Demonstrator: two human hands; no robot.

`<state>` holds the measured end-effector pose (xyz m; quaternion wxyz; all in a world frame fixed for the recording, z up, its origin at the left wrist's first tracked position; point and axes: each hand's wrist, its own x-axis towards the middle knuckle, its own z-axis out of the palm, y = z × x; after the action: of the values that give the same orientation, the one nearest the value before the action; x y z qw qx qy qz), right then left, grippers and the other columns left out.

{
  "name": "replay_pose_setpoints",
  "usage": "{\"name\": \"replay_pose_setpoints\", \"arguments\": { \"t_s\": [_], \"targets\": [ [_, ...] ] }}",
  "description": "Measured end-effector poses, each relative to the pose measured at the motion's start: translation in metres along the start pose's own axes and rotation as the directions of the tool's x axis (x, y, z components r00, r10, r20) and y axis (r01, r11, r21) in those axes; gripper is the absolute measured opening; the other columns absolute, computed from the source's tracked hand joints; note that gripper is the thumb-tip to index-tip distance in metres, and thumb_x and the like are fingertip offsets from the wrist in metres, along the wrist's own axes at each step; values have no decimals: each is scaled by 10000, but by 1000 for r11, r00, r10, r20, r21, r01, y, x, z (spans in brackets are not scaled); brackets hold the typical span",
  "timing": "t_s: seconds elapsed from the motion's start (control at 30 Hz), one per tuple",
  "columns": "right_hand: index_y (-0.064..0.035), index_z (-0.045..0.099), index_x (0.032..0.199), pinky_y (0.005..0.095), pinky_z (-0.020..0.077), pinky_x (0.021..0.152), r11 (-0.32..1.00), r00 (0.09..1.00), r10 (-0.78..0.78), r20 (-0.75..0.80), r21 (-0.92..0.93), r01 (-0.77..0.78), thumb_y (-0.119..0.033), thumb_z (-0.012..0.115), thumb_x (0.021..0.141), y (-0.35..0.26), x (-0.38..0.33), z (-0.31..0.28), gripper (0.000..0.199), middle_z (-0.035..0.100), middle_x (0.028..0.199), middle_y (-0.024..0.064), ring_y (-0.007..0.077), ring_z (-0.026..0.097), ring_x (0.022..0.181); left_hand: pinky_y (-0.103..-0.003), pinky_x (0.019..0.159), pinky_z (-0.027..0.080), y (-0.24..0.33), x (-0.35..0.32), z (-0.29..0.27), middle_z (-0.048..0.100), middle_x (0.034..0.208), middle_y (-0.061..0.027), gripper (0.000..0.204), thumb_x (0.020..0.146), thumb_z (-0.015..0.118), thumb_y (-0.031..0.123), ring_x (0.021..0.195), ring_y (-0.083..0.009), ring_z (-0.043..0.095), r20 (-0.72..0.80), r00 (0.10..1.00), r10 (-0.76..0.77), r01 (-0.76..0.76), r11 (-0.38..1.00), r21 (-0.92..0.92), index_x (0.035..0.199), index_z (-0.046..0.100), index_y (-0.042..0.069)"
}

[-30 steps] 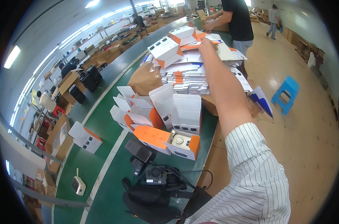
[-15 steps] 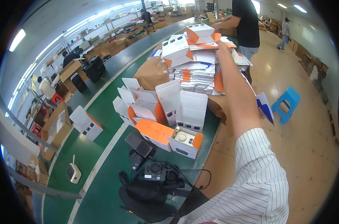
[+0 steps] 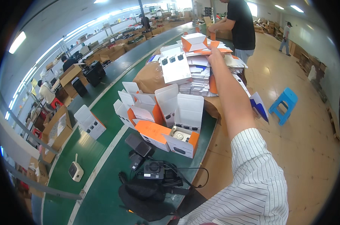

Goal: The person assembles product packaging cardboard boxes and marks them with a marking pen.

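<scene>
My right arm stretches out to the tall pile of flattened white and orange boxes [image 3: 195,85]. At the top of that pile my right hand [image 3: 215,56] is closed on the orange edge of a flattened box [image 3: 214,44]; the fingertips are partly hidden. Left of the hand, a folded white box [image 3: 175,64] leans against the pile. Another orange and white box [image 3: 194,41] lies on top. Nearer stand several open boxes [image 3: 166,101], and one open box [image 3: 181,144] holds a cream-coloured device [image 3: 180,135]. My left hand is out of view.
Black devices with cables [image 3: 154,170] and a black cap-like item [image 3: 147,198] lie on the green table [image 3: 98,202]. Left stand a white box [image 3: 90,123] and a small cream device [image 3: 76,171]. A blue stool [image 3: 284,105] is right. A person in black [image 3: 242,26] works beyond the pile.
The folded box at the pile's left has tipped, its printed face now toward me. My right hand stays at the pile's top. The whole view has shifted slightly.
</scene>
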<state>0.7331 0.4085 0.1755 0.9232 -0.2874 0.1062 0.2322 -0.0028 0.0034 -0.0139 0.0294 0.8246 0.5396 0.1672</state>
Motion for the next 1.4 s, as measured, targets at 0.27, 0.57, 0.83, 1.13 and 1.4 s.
{"name": "replay_pose_setpoints", "arguments": {
  "t_s": [0.27, 0.57, 0.83, 1.13, 1.4],
  "targets": [
    [84, 394, 1290, 447, 576, 831, 961, 987, -162, -17, -231, 154, 73, 761, 672, 2, -13, -1, 719, 520, 1261, 244, 382, 609, 1066, -486, 873, 418, 12, 2, -10, 529, 1098, -247, 493, 762, 700, 269, 1007, -433, 510, 87, 988, -129, 136, 988, -75, 1144, 560, -9],
    [15, 471, 1231, 345, 488, 961, 616, 780, -609, 140, -537, 577, -21, 823, 606, -42, -50, 10, 718, 586, 1236, 194, 294, 610, 1109, -447, 952, 374, 27, 8, -27, 484, 1167, -230, 430, 791, 621, 211, 1110, -413, 458, 136, 978, -160, 178, 975, -135, 1163, 553, 6],
    [0, 451, 1195, 350, 468, 991, 503, 757, -623, 198, -640, 581, -63, 827, 607, -80, -62, 1, 701, 591, 1217, 191, 293, 598, 1128, -472, 920, 383, 38, 8, -24, 507, 1103, -239, 503, 716, 718, 213, 1037, -443, 482, -23, 994, -111, 107, 984, -139, 1131, 550, -19],
    [3, 490, 1165, 343, 524, 914, 358, 687, -679, 259, -700, 618, -157, 855, 591, -105, -67, -11, 699, 642, 1142, 187, 279, 648, 1047, -489, 907, 393, 39, 16, -30, 497, 1125, -232, 523, 706, 748, 192, 1023, -431, 484, 38, 995, -95, 100, 983, -154, 1151, 542, 10],
    [-13, 498, 1147, 361, 522, 919, 159, 564, -717, 410, -691, 705, -220, 849, 594, -124, -75, -17, 687, 636, 1137, 200, 328, 642, 1046, -488, 914, 389, 40, 9, -29, 490, 1164, -234, 489, 736, 736, 181, 1041, -431, 476, -7, 997, -78, 76, 981, -178, 1150, 548, 4]
  ]
}}
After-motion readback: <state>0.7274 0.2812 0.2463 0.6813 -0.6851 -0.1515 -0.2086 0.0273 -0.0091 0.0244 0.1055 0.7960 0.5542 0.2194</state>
